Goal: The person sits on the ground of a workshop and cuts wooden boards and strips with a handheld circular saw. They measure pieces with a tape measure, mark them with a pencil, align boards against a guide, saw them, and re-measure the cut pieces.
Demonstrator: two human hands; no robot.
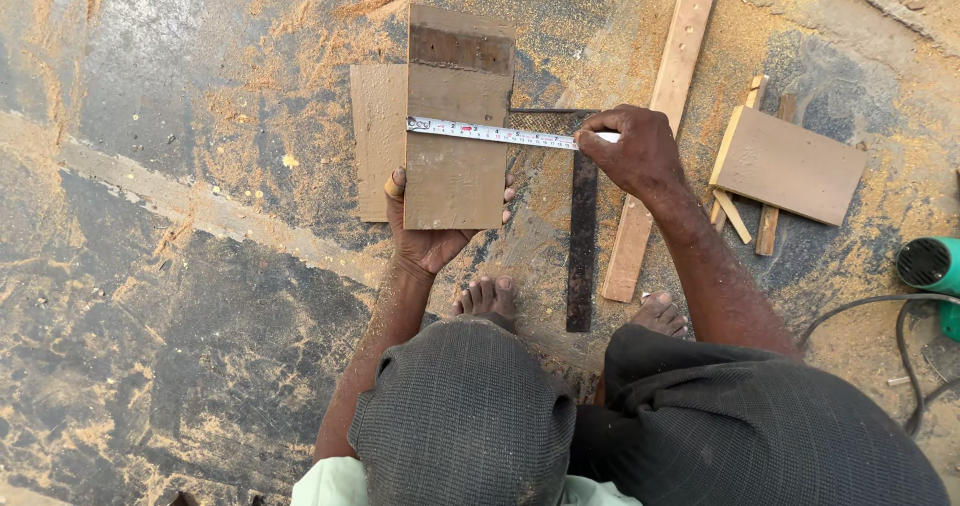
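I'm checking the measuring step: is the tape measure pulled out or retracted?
Pulled out. The tape measure lies stretched across the board, its hook at the board's left edge, its other end pinched in the right hand.

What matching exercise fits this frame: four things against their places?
Things:
1. tape measure
2. steel square
3. green power tool
4. long wooden batten

Places:
A. at the right edge, cable attached
B. stretched across the held board
C. dark, flat on the ground beside the board
D. slanting past the right hand

Pairs: 1-B, 2-C, 3-A, 4-D. The left hand supports the board from below.
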